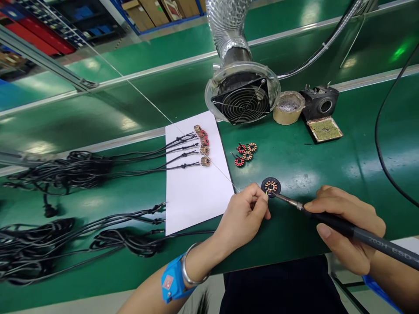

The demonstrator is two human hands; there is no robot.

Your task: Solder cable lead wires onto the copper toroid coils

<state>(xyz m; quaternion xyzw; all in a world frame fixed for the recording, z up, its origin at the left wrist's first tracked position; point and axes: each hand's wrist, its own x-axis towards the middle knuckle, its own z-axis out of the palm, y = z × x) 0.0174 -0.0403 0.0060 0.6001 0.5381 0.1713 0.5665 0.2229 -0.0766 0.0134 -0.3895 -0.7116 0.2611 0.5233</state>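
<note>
My right hand (347, 226) grips a black soldering iron (330, 220) like a pen, its metal tip touching a small round coil part (271, 186) on a black disc on the green mat. My left hand (244, 216) is closed in a pinch beside that part, holding a thin solder wire (225, 174) that runs up and away to the left. The left wrist wears a blue strap and a metal bangle.
A white sheet (193, 192) carries several coil parts with black cables (204, 150). Loose coils (245, 153) lie behind the work spot. A fume extractor fan (244, 102), solder pot (288, 107) and iron stand with sponge (322, 115) stand further back. Cable bundles (65, 174) fill the left.
</note>
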